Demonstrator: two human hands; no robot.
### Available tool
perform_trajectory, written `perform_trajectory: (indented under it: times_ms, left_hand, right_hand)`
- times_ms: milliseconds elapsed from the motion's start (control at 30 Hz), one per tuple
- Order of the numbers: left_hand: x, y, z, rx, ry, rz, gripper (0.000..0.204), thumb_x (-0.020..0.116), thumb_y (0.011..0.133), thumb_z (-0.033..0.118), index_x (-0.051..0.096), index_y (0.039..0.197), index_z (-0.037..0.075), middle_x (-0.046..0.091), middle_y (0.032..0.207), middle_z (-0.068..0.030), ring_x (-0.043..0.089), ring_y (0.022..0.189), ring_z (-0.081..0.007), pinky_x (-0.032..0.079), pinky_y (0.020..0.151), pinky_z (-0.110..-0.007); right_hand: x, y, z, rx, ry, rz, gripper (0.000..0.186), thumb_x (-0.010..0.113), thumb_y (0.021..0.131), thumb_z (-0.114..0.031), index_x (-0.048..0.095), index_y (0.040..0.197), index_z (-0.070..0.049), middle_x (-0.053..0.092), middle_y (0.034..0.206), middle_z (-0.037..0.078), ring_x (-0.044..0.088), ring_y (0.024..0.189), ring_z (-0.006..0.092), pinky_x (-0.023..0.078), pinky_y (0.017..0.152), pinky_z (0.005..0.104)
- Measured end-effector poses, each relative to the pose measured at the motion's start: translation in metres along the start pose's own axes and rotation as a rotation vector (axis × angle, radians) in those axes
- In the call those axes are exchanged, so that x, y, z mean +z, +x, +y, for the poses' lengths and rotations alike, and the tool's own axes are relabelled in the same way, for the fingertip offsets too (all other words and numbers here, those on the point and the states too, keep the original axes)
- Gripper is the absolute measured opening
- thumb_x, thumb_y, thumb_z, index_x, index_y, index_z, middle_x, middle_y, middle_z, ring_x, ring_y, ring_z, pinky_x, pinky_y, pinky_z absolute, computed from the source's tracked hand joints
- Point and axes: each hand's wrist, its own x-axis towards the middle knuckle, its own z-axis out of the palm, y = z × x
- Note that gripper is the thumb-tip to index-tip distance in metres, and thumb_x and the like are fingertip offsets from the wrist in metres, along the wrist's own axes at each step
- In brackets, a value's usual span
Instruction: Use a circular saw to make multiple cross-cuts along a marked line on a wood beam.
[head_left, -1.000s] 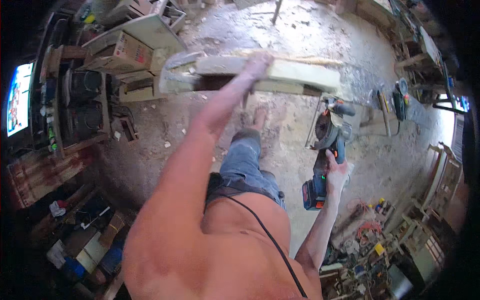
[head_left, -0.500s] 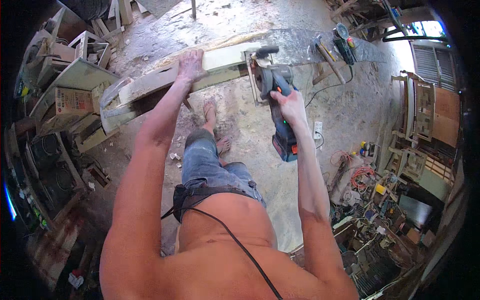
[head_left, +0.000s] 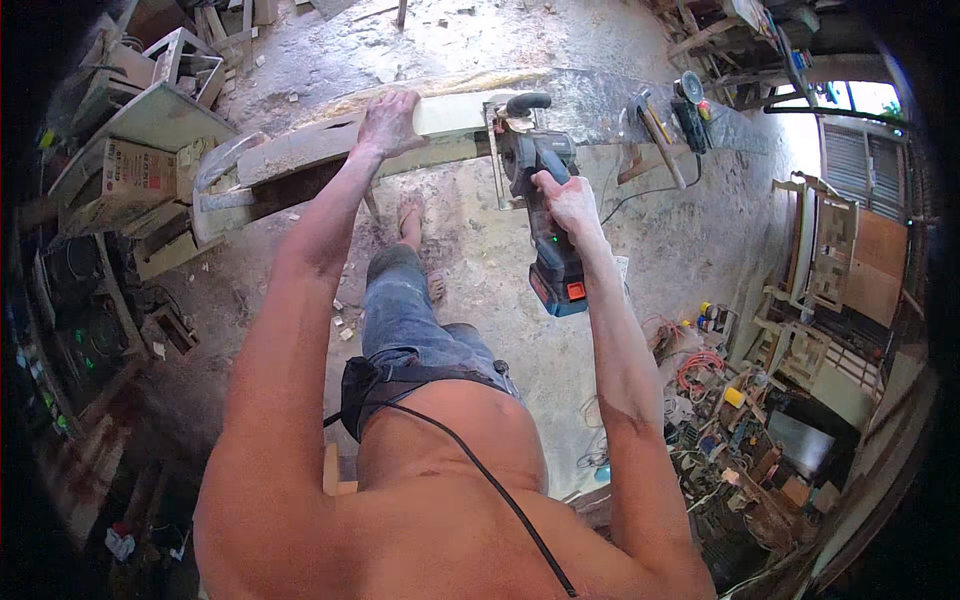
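A long pale wooden board (head_left: 455, 116) lies across a narrow bench. Its left half passes under my left hand (head_left: 388, 122), whose fingers curl over the far edge and hold it. My right hand (head_left: 572, 207) is wrapped round the rear handle of a cordless circular saw (head_left: 545, 160), with the thumb near the top of the grip. The saw's metal base plate (head_left: 497, 155) meets the right end of the board, and its battery (head_left: 558, 290) points back toward me. The blade's contact with the wood is hidden by the housing.
Right of the saw on the bench lie a hammer (head_left: 660, 145) and a corded angle grinder (head_left: 690, 105). A cardboard box (head_left: 135, 175) and wooden frames stand at left. Tools and cables clutter the floor at right, near an orange cord (head_left: 700, 370). Wood scraps lie around my feet.
The saw and my right hand have shifted slightly left. My left hand stays on the board. The view has tilted a little, and the white power strip is now mostly hidden behind my right forearm.
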Motion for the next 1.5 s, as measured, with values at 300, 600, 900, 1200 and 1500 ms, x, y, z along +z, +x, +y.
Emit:
perform_trajectory:
  times_ms: [300,600,900,1200,1500]
  left_hand:
    - [0.003,0.001,-0.002,0.014,0.012,-0.015,0.083,0.096,0.079,0.053,0.062,0.141,0.009,0.07,0.141,-0.0147,0.063,0.142,-0.033,0.046,0.122,-0.053]
    - [0.003,0.0,-0.003,0.051,0.038,0.013,0.082,0.095,0.079,0.054,0.061,0.141,0.01,0.071,0.14,-0.0152,0.065,0.14,-0.0331,0.049,0.118,-0.053]
    - [0.004,0.001,-0.004,0.031,0.028,-0.018,0.083,0.092,0.081,0.055,0.061,0.143,0.009,0.071,0.141,-0.0161,0.066,0.139,-0.0338,0.047,0.121,-0.055]
    - [-0.003,-0.001,-0.001,0.053,0.058,0.031,0.08,0.093,0.079,0.052,0.062,0.139,0.009,0.071,0.135,-0.0161,0.067,0.136,-0.0333,0.047,0.119,-0.052]
    - [0.001,0.0,-0.006,0.078,-0.016,0.034,0.079,0.095,0.076,0.049,0.063,0.137,0.008,0.071,0.133,-0.016,0.066,0.136,-0.0347,0.048,0.118,-0.051]
  right_hand:
    - [-0.001,0.004,-0.019,-0.047,0.01,0.035,0.068,0.073,0.093,-0.055,0.077,0.085,0.012,0.074,0.077,0.034,0.082,0.085,0.0456,0.061,0.081,0.0519]
    - [-0.005,0.035,-0.039,0.005,0.084,0.021,0.051,0.084,0.092,-0.041,0.076,0.074,0.006,0.068,0.068,0.007,0.063,0.059,0.0186,0.05,0.057,0.0401]
    - [-0.005,0.072,-0.058,-0.041,0.087,0.05,0.042,0.085,0.091,-0.037,0.074,0.073,-0.001,0.066,0.067,0.006,0.062,0.057,0.0173,0.05,0.055,0.0389]
    - [-0.008,0.107,-0.079,-0.039,0.029,0.015,0.055,0.08,0.088,-0.046,0.077,0.079,0.008,0.074,0.074,0.02,0.074,0.072,0.0301,0.058,0.072,0.0451]
    - [-0.033,0.073,-0.098,-0.296,0.004,0.141,0.049,0.08,0.092,-0.043,0.078,0.081,0.005,0.069,0.067,0.01,0.067,0.061,0.0201,0.052,0.061,0.0409]
